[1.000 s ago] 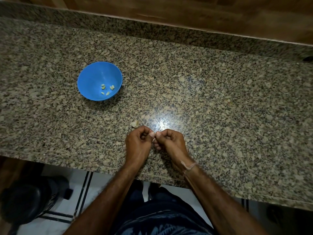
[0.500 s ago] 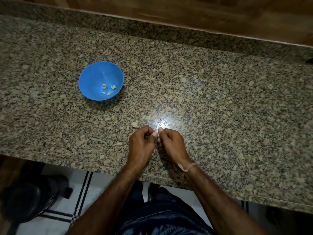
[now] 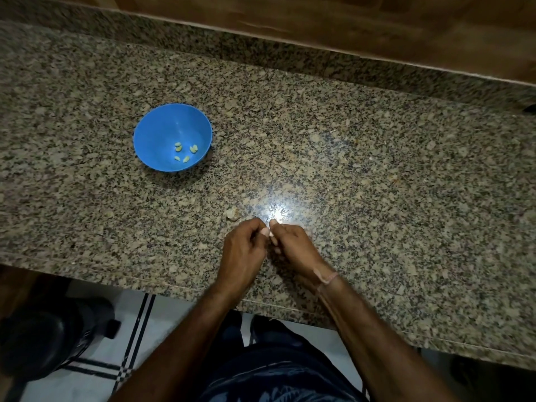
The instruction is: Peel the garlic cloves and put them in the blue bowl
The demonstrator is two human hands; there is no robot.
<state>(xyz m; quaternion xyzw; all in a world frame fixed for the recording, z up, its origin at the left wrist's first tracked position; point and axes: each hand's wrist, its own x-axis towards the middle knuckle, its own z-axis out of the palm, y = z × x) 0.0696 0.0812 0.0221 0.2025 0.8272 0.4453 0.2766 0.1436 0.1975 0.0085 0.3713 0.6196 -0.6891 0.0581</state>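
Progress is partial: about five peeled cloves lie in the bottom of the blue bowl, gathered toward its near right side. Right of the bowl, nearer the person and well apart from it, the left hand and right hand meet fingertip to fingertip over the table. Each grip is curled, pinching what I judge to be one small garlic clove, mostly hidden and not yet in the bowl. Between bowl and hands lies a pale scrap; skin or clove, I cannot tell.
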